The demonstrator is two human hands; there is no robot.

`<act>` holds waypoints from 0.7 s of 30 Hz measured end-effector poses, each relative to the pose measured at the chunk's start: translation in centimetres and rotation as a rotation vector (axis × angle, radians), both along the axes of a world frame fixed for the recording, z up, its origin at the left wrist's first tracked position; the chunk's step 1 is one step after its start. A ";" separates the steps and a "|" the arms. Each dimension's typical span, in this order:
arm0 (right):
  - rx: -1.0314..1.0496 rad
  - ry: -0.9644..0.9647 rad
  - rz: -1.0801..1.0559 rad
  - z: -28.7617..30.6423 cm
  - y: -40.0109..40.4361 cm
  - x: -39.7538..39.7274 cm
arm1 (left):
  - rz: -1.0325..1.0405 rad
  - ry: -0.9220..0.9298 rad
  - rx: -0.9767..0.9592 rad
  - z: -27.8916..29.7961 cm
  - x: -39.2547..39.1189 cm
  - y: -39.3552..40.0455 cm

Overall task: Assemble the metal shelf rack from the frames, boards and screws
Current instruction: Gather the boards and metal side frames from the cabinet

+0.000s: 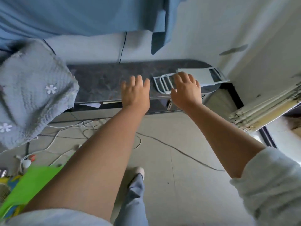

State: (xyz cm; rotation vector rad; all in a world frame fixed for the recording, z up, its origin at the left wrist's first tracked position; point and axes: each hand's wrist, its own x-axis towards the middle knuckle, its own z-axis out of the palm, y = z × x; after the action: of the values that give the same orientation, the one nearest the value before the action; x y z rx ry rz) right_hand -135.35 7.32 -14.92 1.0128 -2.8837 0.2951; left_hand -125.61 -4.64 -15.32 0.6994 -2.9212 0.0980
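The rack parts, a board (197,75) stacked on frames (164,84), sit right of centre on the dark worktop (101,79). Right hand (185,88) hovers over them, left hand (136,92) beside, fingers on both spread and holding nothing. I'd take the board off first so the frames don't slide around.

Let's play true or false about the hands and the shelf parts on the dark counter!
1. Both hands are stretched out over the dark counter. True.
2. The left hand holds a screwdriver. False: it holds nothing and its fingers are spread.
3. The right hand is at the pale metal frames on the counter. True.
4. The flat board lies on the floor. False: it lies on the counter, by the frames.
5. White cables lie on the floor. True.
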 end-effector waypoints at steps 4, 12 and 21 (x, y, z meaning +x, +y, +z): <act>0.007 -0.024 -0.126 0.0 -0.4 -7.2 | -0.089 -0.017 0.008 0.3 -8.8 -1.6; -0.002 -0.120 -0.323 -3.3 3.4 -20.4 | -0.230 -0.145 0.003 -2.8 -24.6 -0.9; 0.126 -0.232 -0.246 -5.8 8.0 -41.8 | -0.150 -0.263 0.039 -7.0 -41.4 0.5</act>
State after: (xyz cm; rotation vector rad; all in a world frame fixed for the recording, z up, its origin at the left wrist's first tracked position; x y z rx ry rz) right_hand -177.10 15.36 -20.76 0.6657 -3.2310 0.2301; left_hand -166.97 -4.11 -22.35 0.5037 -3.2238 0.1272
